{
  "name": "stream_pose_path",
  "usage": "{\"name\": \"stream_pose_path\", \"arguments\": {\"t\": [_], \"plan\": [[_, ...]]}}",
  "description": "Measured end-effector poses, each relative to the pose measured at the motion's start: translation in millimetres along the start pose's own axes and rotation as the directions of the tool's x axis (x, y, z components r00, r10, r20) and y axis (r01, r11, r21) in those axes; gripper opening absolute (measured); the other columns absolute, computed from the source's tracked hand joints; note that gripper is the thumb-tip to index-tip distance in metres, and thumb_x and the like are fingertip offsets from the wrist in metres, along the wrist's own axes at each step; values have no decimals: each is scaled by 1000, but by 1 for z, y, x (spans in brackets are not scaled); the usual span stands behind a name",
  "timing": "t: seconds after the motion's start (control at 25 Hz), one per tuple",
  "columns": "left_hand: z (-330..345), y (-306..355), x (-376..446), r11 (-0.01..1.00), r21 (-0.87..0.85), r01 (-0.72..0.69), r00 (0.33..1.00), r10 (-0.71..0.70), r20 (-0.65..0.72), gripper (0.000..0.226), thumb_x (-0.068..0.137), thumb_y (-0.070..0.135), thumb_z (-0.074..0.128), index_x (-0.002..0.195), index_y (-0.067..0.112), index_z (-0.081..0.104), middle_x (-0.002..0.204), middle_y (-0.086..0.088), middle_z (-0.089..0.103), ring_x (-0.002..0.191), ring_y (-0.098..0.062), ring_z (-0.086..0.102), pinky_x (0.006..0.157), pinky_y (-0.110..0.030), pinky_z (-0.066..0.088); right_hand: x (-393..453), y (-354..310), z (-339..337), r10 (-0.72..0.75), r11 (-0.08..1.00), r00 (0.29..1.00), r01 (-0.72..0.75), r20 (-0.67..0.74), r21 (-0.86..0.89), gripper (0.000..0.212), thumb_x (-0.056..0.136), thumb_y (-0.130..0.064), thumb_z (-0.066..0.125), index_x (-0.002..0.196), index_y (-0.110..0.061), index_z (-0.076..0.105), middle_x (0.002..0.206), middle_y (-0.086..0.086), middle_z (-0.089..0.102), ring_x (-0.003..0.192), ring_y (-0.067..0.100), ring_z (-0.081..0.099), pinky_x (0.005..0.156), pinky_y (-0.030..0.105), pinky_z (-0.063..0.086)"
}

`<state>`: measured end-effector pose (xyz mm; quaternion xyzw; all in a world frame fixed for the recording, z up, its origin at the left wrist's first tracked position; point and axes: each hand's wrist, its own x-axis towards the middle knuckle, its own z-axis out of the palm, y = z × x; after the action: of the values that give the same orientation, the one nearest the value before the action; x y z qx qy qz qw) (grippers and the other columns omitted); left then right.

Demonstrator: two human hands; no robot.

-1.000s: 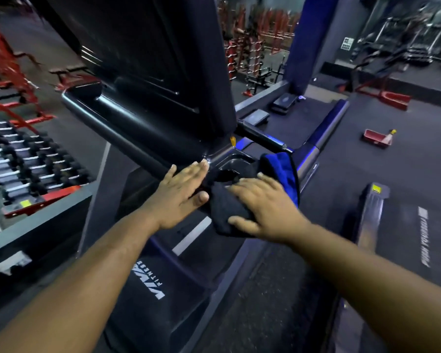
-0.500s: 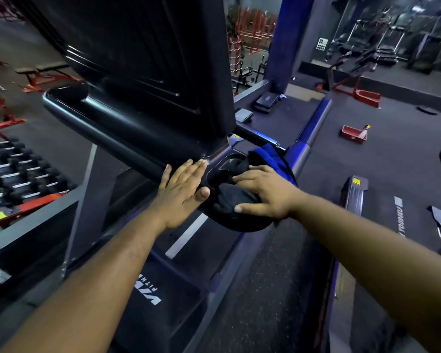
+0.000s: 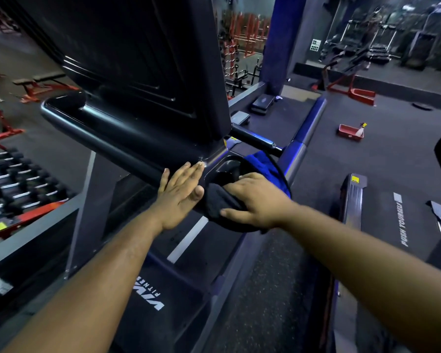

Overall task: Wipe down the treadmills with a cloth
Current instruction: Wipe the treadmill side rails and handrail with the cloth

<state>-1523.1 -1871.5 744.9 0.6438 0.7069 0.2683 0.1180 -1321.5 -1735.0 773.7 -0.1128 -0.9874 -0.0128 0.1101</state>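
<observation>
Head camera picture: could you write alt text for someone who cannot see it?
A person's right hand presses a dark cloth onto a treadmill console beside its cup holder, while the left hand lies flat on the console edge. Gym equipment fills the dim room behind.

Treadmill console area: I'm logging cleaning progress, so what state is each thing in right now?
Left hand: flat, fingers straight, resting on the console edge.
Right hand: pressing the cloth down, fingers spread.
Cloth: bunched, dark with a blue part, lying over the cup holder corner.
Treadmill console: upright, screen dark.
Cup holder: partly covered by the cloth.
Spray bottle: standing on the floor beside a red tray.
</observation>
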Motion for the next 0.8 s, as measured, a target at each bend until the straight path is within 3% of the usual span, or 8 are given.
{"name": "stream_pose_path", "arguments": {"t": [0.12, 0.24, 0.32, 0.44, 0.52, 0.64, 0.72, 0.8], "plan": [[1, -1, 1, 1000, 2, 1, 1000, -1, -16, 111, 66, 93, -17, 158, 33, 1, 164, 20, 0, 145, 10, -18, 117, -35, -24, -19, 51, -2, -170, 985, 985, 170, 21, 32, 67, 90, -66, 41, 139, -21, 52, 145, -4, 53, 141, 12, 41, 120, 40, 19], [2, -3, 3, 1000, 19, 11, 999, -11, -32, 111, 66, 92, -18, 158, 34, 1, 164, 20, 1, 143, 12, -18, 116, -32, -26, 1, 61, -2, 99, 993, 993, -103, 71, 62, 69, 94, -63, 36, 154, -32, 29, 162, -12, 27, 152, 8, 14, 123, 48, 10], [3, -3, 4, 1000, 24, 15, 1000, -15, -20, 112, 65, 92, -19, 158, 34, 1, 164, 19, 1, 143, 11, -18, 115, -32, -27, 29, 43, -4, 361, 931, 916, -363, 178, -21, 73, 96, -64, 35, 158, -31, 15, 166, -11, 11, 154, 11, 3, 123, 54, 7], [3, -2, 3, 1000, 24, 12, 999, -11, -30, 115, 63, 93, -19, 158, 32, 1, 165, 18, 2, 145, 8, -16, 117, -34, -25, 50, -9, 3, 431, 899, 860, -435, 274, -51, 88, 94, -71, 27, 159, -16, 5, 167, -1, -2, 154, 14, -1, 123, 50, 1], [4, -3, 2, 1000, 16, 9, 1000, -8, -29, 115, 63, 93, -19, 158, 32, 1, 165, 17, 1, 146, 7, -16, 117, -35, -25, 38, -25, 2, 315, 939, 907, -341, 279, 51, 85, 96, -68, 23, 159, -12, 8, 167, 3, 6, 153, 15, 9, 124, 43, 7], [4, -3, 2, 1000, 14, 2, 1000, -2, -20, 113, 65, 93, -18, 158, 32, 0, 166, 16, 0, 146, 7, -18, 116, -36, -26, 16, -10, -8, 164, 981, 958, -182, 235, 60, 78, 93, -68, 16, 150, -19, 38, 153, 2, 46, 139, 21, 42, 116, 40, 23], [3, -4, 3, 1000, 12, 6, 1000, -6, -28, 112, 65, 93, -17, 158, 33, 0, 166, 17, 0, 146, 7, -17, 116, -35, -26, 26, -9, -11, 200, 979, 946, -203, 254, -17, 69, 94, -67, 15, 125, -25, 60, 130, -1, 66, 122, 21, 55, 109, 39, 29], [2, -4, 3, 1000, 2, 1, 1000, -1, -20, 112, 65, 93, -17, 158, 34, 1, 165, 17, 1, 146, 7, -16, 117, -35, -25, 40, -23, -7, 286, 958, 925, -274, 249, -80, 61, 100, -62, 20, 96, -22, 65, 104, 2, 72, 103, 24, 61, 99, 39, 35]]}}
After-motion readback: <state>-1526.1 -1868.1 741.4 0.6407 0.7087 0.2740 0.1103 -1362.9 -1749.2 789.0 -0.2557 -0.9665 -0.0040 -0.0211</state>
